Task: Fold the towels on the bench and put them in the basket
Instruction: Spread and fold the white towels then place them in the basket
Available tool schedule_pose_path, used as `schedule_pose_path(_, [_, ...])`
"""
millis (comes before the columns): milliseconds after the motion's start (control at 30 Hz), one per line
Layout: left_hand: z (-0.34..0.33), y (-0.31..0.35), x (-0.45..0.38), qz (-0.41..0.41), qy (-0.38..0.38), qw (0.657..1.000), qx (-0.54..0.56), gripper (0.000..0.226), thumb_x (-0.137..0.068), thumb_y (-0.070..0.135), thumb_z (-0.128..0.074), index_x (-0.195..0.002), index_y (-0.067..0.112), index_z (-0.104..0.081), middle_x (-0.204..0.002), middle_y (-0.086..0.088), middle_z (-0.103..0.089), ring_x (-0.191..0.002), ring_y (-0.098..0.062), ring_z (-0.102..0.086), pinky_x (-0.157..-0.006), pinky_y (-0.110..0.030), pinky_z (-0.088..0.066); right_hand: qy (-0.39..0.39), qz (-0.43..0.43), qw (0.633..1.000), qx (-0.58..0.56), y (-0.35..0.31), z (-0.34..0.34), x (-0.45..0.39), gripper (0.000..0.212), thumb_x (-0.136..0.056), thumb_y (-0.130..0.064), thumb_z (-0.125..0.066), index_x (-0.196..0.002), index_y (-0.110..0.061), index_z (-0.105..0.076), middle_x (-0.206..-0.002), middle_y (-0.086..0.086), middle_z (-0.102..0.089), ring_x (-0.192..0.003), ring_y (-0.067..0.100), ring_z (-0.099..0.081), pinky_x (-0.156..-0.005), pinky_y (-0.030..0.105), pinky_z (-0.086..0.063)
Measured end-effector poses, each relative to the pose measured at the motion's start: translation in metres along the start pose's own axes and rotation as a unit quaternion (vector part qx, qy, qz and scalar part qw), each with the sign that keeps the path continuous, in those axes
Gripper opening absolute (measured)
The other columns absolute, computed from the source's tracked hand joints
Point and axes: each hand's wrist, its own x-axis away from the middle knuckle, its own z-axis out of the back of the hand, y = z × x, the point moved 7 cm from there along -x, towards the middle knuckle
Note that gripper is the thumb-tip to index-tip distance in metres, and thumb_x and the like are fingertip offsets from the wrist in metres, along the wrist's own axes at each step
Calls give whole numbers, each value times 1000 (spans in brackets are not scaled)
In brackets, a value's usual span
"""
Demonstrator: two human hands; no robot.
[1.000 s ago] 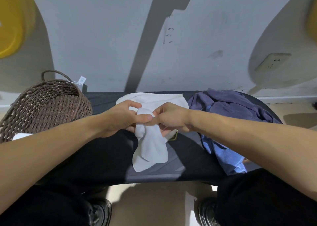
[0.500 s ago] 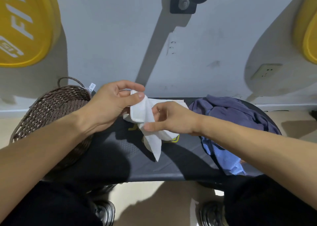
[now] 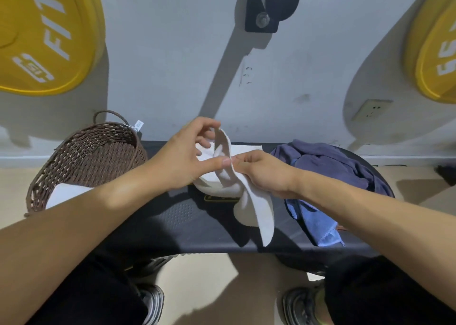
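Note:
A white towel (image 3: 256, 208) hangs lifted above the black bench (image 3: 172, 223). My left hand (image 3: 187, 159) pinches its upper edge, and my right hand (image 3: 264, 174) grips the cloth just beside it, with the loose end drooping toward the bench's front. Another white towel (image 3: 249, 149) lies flat on the bench behind my hands. A heap of dark blue and lighter blue towels (image 3: 325, 174) sits at the bench's right end. The brown woven basket (image 3: 81, 156) stands at the left end with a folded white towel (image 3: 66, 193) inside it.
A grey wall rises right behind the bench, with yellow weight plates (image 3: 47, 33) at both upper corners, a black bracket (image 3: 266, 6) at top centre and a wall socket (image 3: 372, 109) on the right. My knees and shoes are below the bench's front edge.
Both hands have raised the white towel off the bench and turned it, so its tail now hangs to the right. The camera has tilted upward, showing more wall.

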Motion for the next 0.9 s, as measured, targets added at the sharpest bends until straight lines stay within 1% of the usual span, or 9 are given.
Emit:
schedule_pose_path(100, [-11, 9, 1, -52, -56, 996, -48, 46, -74, 42, -79, -116, 34, -63, -125, 12, -58, -118, 1, -54, -105, -24, -40, -13, -5, 1000, 4, 2, 2, 1, 30, -101, -18, -49, -87, 2, -66, -77, 7, -64, -67, 16, -55, -67, 29, -45])
schedule_pose_path(200, [-13, 10, 1, -55, -52, 995, -72, 43, -72, 56, -72, -111, 42, -63, -126, 18, -53, -121, 11, -47, -103, -10, -32, -37, -14, 999, -12, 2, 0, 6, 33, -101, -27, -52, -89, -2, -68, -75, 7, -67, -65, 18, -60, -64, 29, -48])
schedule_pose_path(267, [-14, 9, 0, -49, -44, 997, -47, 55, -70, 60, -70, -119, 38, -59, -125, 19, -56, -119, 7, -52, -104, -14, -37, -48, -20, 998, -45, 4, 0, 6, 50, -102, -43, -49, -102, 2, -70, -95, 14, -74, -84, 29, -70, -81, 39, -54])
schedule_pose_path(367, [-17, -6, -2, 33, -66, 995, 74, 65, -67, 47, -77, -125, 26, -57, -107, -1, -70, -101, -24, -70, -95, -41, -54, -71, -21, 994, -81, 5, -2, 8, 69, -96, -61, -42, -121, -2, -67, -118, 20, -70, -113, 36, -66, -104, 46, -49])
schedule_pose_path(433, [-19, -15, -2, 81, -76, 988, 105, 56, -70, 43, -80, -118, 21, -64, -97, -11, -74, -93, -35, -71, -90, -50, -53, -80, -7, 994, -70, 2, -2, 11, 70, -91, -63, -47, -112, 0, -69, -112, 22, -71, -102, 33, -69, -96, 44, -51])
schedule_pose_path(533, [-13, -19, -6, 83, -44, 994, 60, 27, -86, 41, -71, -95, 16, -72, -83, -2, -74, -75, -15, -66, -74, -37, -51, -50, 57, 997, -1, -6, 3, 15, 27, -94, -37, -65, -88, -11, -66, -81, 2, -69, -74, 13, -62, -72, 26, -48])
schedule_pose_path(600, [-8, -19, -8, 86, -24, 994, 57, 32, -90, 43, -64, -91, 11, -69, -75, 1, -66, -68, -10, -56, -66, -32, -44, -3, 84, 995, 54, -7, 11, 13, 18, -94, -23, -68, -92, -7, -60, -82, 3, -61, -75, 15, -56, -70, 31, -45])
schedule_pose_path(767, [-1, -21, -9, 129, -3, 987, 92, 35, -101, 33, -53, -103, -1, -61, -95, -26, -67, -81, -24, -59, -81, -51, -51, 42, 85, 973, 208, 0, 19, 7, 17, -99, -17, -50, -93, -2, -56, -86, 3, -58, -81, 20, -54, -78, 38, -47])
schedule_pose_path(900, [10, -21, -10, 155, 42, 974, 160, 31, -103, 34, -48, -90, 12, -65, -86, -15, -69, -77, -25, -63, -79, -43, -50, 18, 7, 934, 357, 21, 31, 3, 16, -96, -18, -50, -81, -14, -48, -77, -3, -53, -71, 20, -51, -59, 29, -40])
